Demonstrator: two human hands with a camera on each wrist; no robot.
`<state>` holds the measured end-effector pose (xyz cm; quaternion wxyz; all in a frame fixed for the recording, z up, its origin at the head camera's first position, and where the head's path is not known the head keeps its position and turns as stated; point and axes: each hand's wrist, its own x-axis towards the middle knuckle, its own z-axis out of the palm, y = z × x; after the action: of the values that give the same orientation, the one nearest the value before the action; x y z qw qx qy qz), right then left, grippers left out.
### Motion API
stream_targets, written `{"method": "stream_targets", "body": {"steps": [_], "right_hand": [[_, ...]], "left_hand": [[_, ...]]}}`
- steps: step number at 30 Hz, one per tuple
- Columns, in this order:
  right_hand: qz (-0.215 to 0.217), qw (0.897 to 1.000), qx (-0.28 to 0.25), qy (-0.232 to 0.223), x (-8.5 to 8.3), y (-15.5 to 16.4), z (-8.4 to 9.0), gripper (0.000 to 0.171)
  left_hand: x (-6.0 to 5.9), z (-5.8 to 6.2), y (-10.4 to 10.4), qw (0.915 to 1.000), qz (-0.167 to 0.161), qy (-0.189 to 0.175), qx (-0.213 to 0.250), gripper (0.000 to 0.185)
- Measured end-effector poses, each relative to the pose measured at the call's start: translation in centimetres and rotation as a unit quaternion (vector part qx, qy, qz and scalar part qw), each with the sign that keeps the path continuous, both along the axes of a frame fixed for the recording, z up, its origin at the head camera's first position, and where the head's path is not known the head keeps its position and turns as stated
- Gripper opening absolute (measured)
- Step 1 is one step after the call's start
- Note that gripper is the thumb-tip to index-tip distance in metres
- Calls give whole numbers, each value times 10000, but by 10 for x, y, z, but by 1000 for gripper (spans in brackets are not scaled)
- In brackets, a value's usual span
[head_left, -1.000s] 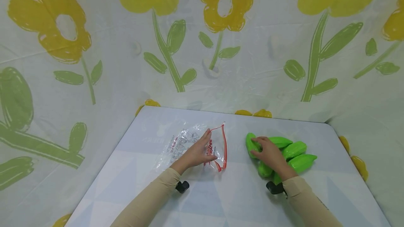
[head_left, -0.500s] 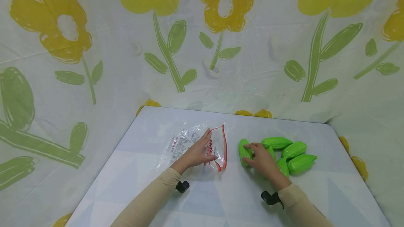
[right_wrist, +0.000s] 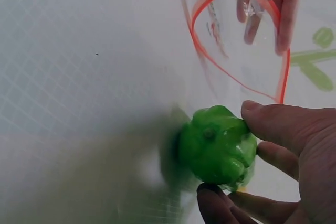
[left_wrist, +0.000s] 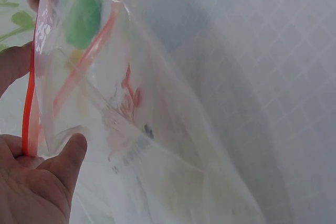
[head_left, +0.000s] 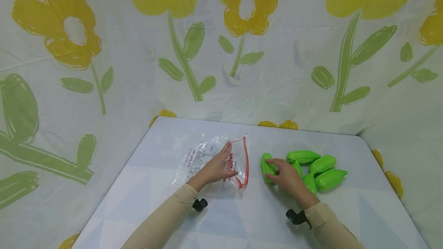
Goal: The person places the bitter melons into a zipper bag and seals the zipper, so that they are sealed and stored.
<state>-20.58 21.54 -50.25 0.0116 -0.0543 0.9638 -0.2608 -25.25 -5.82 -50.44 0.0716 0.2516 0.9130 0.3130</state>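
Pinching a green pepper (head_left: 267, 166), right hand (head_left: 288, 178); left hand (head_left: 216, 168) holds bag (head_left: 211, 158) open.

- The left hand (head_left: 217, 169) reaches forward with its fingers bent and its thumb pinching
- The right hand (head_left: 285, 175) has its fingers and thumb curled in a grip
- Both arms wear tan sleeves (head_left: 162, 220)
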Motion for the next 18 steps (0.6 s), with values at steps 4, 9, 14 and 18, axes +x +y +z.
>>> {"method": "stream_targets", "body": {"steps": [4, 9, 14, 18], "right_hand": [[-16, 10000, -7, -93, -1, 1, 1, 56], [22, 9998, 16, -212, -2, 0, 1, 57], [22, 9996, -105, -248, -2, -2, 0, 57], [9, 9996, -173, -208, -1, -2, 0, 57]], "left_hand": [[0, 0, 1, 10000, -11, 25, 10, 104], [0, -1, 1, 10000, -2, 23, 1, 104], [0, -1, 0, 10000, -35, 78, 5, 104], [0, -1, 0, 10000, -48, 42, 14, 104]]}}
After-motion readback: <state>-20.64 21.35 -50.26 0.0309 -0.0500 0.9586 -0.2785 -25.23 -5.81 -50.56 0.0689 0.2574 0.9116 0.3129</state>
